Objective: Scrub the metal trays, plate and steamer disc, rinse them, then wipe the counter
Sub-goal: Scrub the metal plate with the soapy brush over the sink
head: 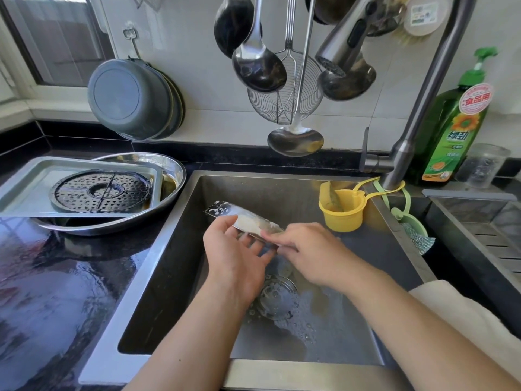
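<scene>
Over the sink (197,359) I hold a flat soapy metal blade (222,210), like a cleaver. My left hand (236,252) pinches it, thumb on top and fingers underneath. My right hand (307,246) grips its right end, which the fingers hide. On the counter left of the sink, a dark perforated steamer disc (101,190) lies in a grey rectangular tray (28,179). That tray rests across a round shiny metal plate (174,167). Neither hand touches this stack.
The faucet (417,108) arches over the sink from the back right, beside a green dish soap bottle (451,131). A yellow cup (342,213) and a green scrubber (414,232) hang at the sink's right wall. Ladles (259,66) hang overhead. The black counter (56,292) is wet. A white cloth (456,311) lies right.
</scene>
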